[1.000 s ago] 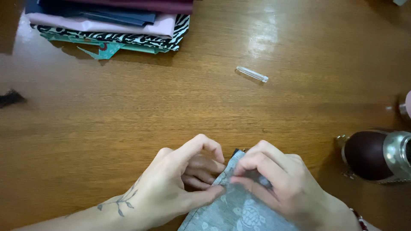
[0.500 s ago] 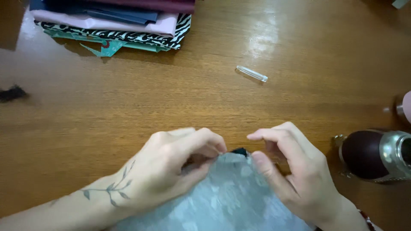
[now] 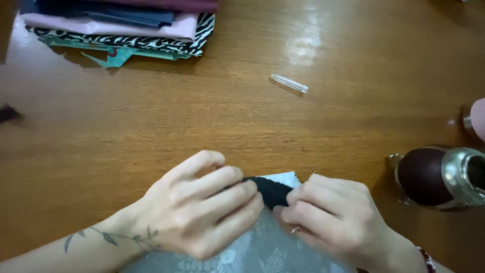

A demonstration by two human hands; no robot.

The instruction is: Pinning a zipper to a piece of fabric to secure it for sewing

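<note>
A sheet of grey patterned paper (image 3: 257, 255) lies at the near edge of the wooden table (image 3: 202, 121). Its top corner is folded over, showing a black side (image 3: 270, 189) and a small white tip (image 3: 285, 178). My left hand (image 3: 202, 207) curls over the left part of the fold, fingertips pinching the black flap. My right hand (image 3: 328, 212) presses and pinches the same fold from the right. Both hands touch the paper and nearly meet at the black flap.
A stack of patterned and plain papers (image 3: 126, 25) sits at the far left. A small clear plastic tube (image 3: 289, 83) lies mid-table. A dark round cup with a metal rim (image 3: 439, 177) lies at right, a pink object (image 3: 475, 119) behind it.
The hands spread apart and then came back together at the top corner, where a black folded flap now shows. The paper sits a little lower in view.
</note>
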